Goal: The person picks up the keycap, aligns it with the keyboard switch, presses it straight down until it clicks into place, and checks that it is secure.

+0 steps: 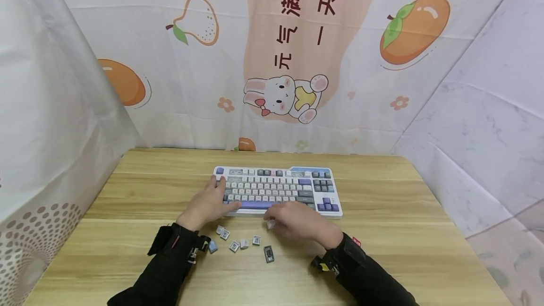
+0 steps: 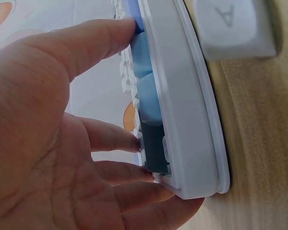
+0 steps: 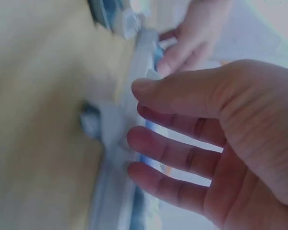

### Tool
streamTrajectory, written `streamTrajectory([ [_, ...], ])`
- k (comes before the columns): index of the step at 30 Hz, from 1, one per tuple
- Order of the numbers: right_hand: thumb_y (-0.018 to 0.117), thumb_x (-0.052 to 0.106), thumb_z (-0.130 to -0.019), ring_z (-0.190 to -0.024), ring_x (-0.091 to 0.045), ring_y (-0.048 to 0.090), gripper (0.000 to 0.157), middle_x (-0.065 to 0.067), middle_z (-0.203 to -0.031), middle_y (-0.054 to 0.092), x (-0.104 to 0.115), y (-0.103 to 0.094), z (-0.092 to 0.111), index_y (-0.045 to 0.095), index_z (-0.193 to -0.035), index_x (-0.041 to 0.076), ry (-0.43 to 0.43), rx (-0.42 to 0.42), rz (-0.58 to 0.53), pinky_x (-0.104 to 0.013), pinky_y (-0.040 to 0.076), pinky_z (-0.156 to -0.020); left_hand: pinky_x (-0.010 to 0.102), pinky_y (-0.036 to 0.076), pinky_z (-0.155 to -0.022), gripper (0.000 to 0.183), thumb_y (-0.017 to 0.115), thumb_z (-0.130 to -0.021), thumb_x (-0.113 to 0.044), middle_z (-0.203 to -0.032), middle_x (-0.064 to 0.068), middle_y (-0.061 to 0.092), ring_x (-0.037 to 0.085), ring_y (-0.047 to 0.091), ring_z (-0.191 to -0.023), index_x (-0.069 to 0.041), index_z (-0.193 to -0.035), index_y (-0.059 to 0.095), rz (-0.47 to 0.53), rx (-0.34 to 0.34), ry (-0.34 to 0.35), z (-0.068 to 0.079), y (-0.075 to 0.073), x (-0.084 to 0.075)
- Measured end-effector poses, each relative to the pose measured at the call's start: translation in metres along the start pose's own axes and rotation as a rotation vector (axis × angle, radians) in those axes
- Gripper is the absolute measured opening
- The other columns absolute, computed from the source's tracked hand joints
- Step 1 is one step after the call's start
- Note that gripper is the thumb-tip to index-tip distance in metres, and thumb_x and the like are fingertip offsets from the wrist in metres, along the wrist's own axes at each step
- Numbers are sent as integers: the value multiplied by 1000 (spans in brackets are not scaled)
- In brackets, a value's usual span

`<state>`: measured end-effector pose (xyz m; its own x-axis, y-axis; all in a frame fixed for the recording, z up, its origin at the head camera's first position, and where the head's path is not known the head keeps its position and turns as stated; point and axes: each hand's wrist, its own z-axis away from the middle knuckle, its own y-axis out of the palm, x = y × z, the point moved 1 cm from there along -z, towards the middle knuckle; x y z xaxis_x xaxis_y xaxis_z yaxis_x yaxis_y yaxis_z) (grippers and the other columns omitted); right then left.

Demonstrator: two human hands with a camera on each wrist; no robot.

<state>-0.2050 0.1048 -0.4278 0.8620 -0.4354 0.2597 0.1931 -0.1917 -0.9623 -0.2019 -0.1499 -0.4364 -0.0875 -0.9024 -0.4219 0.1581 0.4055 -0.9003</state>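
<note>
A white keyboard [image 1: 335, 197] with white, grey and purple keys lies on the table. My left hand [image 1: 207, 208] rests spread over its left end, the thumb by the front row and the other fingers at the left edge. Past two blue keycaps [image 2: 150, 98], a dark gap [image 2: 156, 148] shows at that corner of the front row. My right hand [image 1: 297, 221] hovers at the front edge, fingers loosely bent and thumb near the index finger. A pale keycap [image 1: 270, 224] is just under its fingertips; in the right wrist view this area is blurred.
In front of the keyboard lie several loose pale keycaps [image 1: 234, 246], a blue keycap [image 1: 213, 247] and a small dark rectangular piece [image 1: 268, 254]. A printed cloth [image 1: 204, 89] hangs behind the wooden table [image 1: 382, 230].
</note>
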Motion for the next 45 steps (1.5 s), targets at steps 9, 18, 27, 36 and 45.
streamTrajectory([
  [9,71,8,-81,-87,-13,62,22,1,-97,66,-44,-37,18,71,-102,10,167,-176,93,-30,51,-73,59,34,-98,97,57,-84,-59,-149,37,14,50,25,-132,8,-145,24,-11,7,-7,-1,-2,0],
  [18,67,6,-85,-77,-14,61,26,-7,-104,67,-73,-67,19,68,-110,7,303,-294,-21,-30,50,-67,58,36,-96,96,57,-84,-59,-148,37,15,50,27,-131,8,-145,24,-25,13,-5,-1,1,2],
  [27,65,11,-88,-84,-18,61,26,-7,-111,66,-97,-62,7,68,-113,10,468,-328,-151,-35,50,-71,59,37,-95,97,57,-83,-60,-149,36,14,50,28,-130,6,-147,23,-13,9,-7,-3,3,1],
  [36,63,6,-88,-91,-22,63,26,-11,-112,64,-106,-34,-9,68,-113,6,499,-266,-156,-37,51,-74,58,37,-96,96,58,-84,-59,-149,36,14,49,27,-131,6,-146,24,-5,-1,-8,-3,2,1],
  [45,64,5,-86,-89,-22,63,23,-10,-105,67,-110,-23,-14,71,-108,6,480,-277,-45,-35,51,-72,57,37,-96,96,58,-84,-59,-149,36,14,49,27,-131,6,-146,24,-8,0,-2,-2,0,2],
])
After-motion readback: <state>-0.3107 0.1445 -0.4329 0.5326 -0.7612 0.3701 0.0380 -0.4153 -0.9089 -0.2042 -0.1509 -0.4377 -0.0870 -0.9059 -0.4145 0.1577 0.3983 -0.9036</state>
